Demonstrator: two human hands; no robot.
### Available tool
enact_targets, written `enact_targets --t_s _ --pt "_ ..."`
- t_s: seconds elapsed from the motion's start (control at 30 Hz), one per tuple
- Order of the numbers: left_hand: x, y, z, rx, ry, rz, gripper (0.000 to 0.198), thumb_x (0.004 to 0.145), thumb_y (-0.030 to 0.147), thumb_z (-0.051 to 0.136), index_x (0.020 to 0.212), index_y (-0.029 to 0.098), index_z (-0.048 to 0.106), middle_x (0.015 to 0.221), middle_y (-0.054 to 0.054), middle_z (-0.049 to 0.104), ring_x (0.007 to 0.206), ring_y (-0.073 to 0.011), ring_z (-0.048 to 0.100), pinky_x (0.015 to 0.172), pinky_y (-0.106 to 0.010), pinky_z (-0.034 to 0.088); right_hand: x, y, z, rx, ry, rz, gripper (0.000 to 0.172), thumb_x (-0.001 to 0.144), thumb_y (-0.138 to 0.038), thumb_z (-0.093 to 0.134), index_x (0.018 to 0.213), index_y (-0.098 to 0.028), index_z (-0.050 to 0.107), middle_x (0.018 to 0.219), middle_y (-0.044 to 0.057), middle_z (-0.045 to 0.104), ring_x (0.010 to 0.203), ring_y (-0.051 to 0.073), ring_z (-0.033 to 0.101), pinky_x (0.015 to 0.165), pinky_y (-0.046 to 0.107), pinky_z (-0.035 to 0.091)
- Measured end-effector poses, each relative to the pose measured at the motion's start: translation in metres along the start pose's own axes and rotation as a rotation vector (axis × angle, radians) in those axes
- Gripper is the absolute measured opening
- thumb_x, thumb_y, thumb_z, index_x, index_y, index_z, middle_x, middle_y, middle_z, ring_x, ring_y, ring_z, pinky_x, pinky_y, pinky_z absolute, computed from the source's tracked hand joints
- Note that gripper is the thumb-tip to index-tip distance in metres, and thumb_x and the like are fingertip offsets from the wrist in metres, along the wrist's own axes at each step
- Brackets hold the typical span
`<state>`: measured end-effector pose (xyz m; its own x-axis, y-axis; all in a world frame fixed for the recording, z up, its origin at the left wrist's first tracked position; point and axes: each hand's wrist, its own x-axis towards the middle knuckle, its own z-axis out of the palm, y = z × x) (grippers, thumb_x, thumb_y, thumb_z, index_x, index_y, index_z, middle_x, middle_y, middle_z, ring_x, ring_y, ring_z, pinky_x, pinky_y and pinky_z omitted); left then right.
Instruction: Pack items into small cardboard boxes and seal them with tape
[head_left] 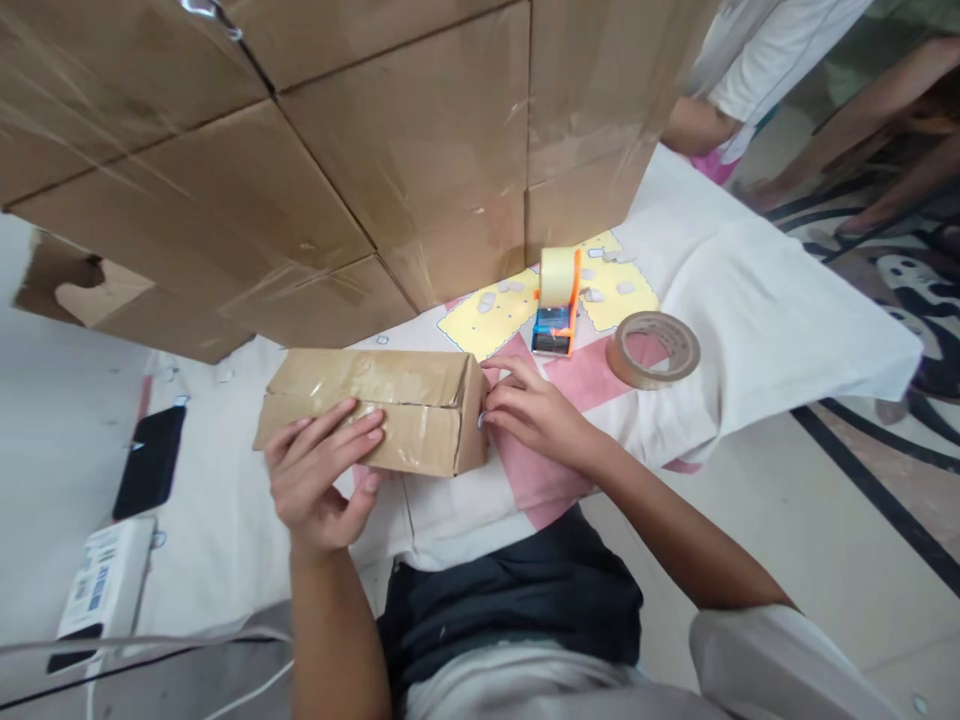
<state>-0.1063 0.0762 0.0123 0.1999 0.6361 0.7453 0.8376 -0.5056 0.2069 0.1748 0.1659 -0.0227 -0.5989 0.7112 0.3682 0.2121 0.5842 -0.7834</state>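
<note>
A long, narrow cardboard box lies on the cloth in front of me, with clear tape along its top seam. My left hand lies on its top and near side, fingers stretched out and thumb apart. At the box's right end is my right hand, its fingers bent in and touching that end face. Whatever may be between those fingertips is hidden. Just beyond the right hand stands an orange and blue tape dispenser with a roll of tape on it. A brown tape roll lies to its right.
Large stacked, taped cartons form a wall behind the box. White cloth with pink and yellow patches covers the table. A black phone and a white box lie at left, near cables. Another person's arm shows at upper right.
</note>
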Motion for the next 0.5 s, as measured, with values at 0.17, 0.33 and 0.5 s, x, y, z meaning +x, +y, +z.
enact_targets --t_s 0.17,0.33,0.5 --pt "0.001 0.000 0.002 0.005 0.018 -0.020 0.023 0.086 0.040 0.057 0.100 0.027 0.070 0.098 -0.006 0.079 0.109 -0.0330 0.070 0.102 -0.058 0.039 0.002 -0.001 0.005 -0.017 -0.002 -0.023 0.012 0.099 -0.024 0.054 0.091 -0.024 0.063 0.135 0.011 0.053 0.114 0.025 0.061 0.099 0.047 0.052" --pt "-0.010 0.019 0.013 0.064 0.085 -0.100 0.040 0.087 0.062 0.053 0.107 0.030 0.064 0.097 -0.010 0.075 0.126 -0.0370 0.052 0.115 -0.070 0.020 0.001 -0.006 0.007 -0.003 0.000 -0.020 0.007 0.098 -0.024 0.055 0.091 -0.024 0.057 0.128 0.011 0.053 0.110 0.025 0.059 0.093 0.044 0.051" --pt "-0.030 0.074 0.041 0.241 0.087 -0.220 0.094 0.071 0.062 0.077 0.146 0.027 0.033 0.150 -0.019 0.039 0.148 -0.0397 0.023 0.119 -0.074 0.015 -0.002 -0.012 0.014 0.075 0.027 0.062 0.035 0.088 -0.031 0.072 0.111 -0.025 0.046 0.113 0.009 0.058 0.094 0.024 0.059 0.085 0.041 0.051"
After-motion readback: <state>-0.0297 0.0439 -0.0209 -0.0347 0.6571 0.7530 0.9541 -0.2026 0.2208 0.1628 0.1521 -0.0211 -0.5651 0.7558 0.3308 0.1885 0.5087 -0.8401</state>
